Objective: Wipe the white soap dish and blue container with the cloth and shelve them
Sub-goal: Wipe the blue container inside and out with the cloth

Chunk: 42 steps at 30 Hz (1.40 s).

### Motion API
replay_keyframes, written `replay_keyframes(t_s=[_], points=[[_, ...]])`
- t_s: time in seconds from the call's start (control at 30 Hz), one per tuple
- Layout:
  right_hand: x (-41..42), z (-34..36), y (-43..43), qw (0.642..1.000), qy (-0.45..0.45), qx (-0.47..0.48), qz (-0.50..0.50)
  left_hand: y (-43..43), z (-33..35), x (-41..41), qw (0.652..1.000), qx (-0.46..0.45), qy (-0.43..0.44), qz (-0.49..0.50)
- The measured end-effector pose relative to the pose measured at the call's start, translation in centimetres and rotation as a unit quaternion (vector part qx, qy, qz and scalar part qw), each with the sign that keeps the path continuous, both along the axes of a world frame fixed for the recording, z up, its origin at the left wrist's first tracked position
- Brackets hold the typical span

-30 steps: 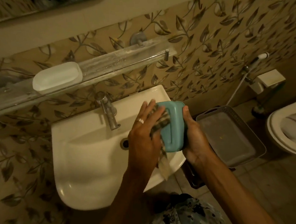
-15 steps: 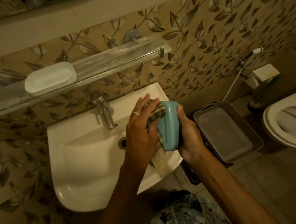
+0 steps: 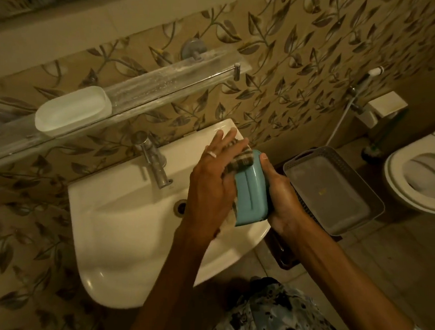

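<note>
My right hand (image 3: 282, 199) grips the blue container (image 3: 250, 191) on edge over the right side of the white sink (image 3: 127, 222). My left hand (image 3: 212, 180) presses a checked cloth (image 3: 239, 160) against the container's left face and upper end; part of the cloth hangs below the hand. The white soap dish (image 3: 72, 112) sits on the glass shelf (image 3: 169, 84) above the sink, left of centre.
A chrome tap (image 3: 152, 161) stands at the back of the sink. A grey plastic tray (image 3: 334, 190) sits low to the right, beside a toilet (image 3: 423, 181). A spray hose (image 3: 355, 96) and a white wall holder (image 3: 384, 105) are mounted on the leaf-patterned wall.
My left hand has slid the cloth up the container, from its middle to its upper end. The container has stayed in my right hand, turned slightly more edge-on.
</note>
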State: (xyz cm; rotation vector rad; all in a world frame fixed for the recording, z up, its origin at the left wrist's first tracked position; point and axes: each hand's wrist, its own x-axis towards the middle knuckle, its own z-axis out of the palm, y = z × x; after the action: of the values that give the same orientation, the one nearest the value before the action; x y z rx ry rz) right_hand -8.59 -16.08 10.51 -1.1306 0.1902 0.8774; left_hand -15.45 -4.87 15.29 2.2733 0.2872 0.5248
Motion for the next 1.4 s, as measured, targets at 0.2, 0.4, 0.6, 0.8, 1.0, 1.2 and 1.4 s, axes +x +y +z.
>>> replay_keyframes(t_s=[0.2, 0.4, 0.6, 0.8, 1.0, 1.2, 1.4], points=[[0.3, -0.4, -0.4, 0.998, 0.019, -0.049, -0.023, -4.7, -5.9, -6.8, 0.994, 0.075, -0.048, -0.059], [-0.9, -0.8, 0.2, 0.994, -0.053, -0.093, -0.01, -2.5, -3.6, -3.3, 0.999, 0.037, -0.03, -0.02], [-1.2, 0.3, 1.0, 0.997, -0.007, -0.071, 0.007, 0.5, -2.8, -1.6, 0.997, -0.039, -0.026, 0.059], [0.2, -0.3, 0.1, 0.996, 0.036, -0.057, -0.056, -5.2, -5.9, -7.4, 0.998, -0.066, 0.003, -0.012], [0.9, 0.2, 0.4, 0.919, -0.343, -0.196, -0.005, -3.2, -6.6, -8.4, 0.893, -0.393, 0.03, 0.216], [-0.9, -0.1, 0.0, 0.548, -0.782, -0.138, 0.262, 1.5, -4.8, -7.8, 0.717, -0.664, 0.008, 0.211], [-1.2, -0.5, -0.7, 0.448, -0.844, -0.068, 0.288, 1.0, -5.4, -8.9, 0.777, -0.594, 0.047, 0.203]])
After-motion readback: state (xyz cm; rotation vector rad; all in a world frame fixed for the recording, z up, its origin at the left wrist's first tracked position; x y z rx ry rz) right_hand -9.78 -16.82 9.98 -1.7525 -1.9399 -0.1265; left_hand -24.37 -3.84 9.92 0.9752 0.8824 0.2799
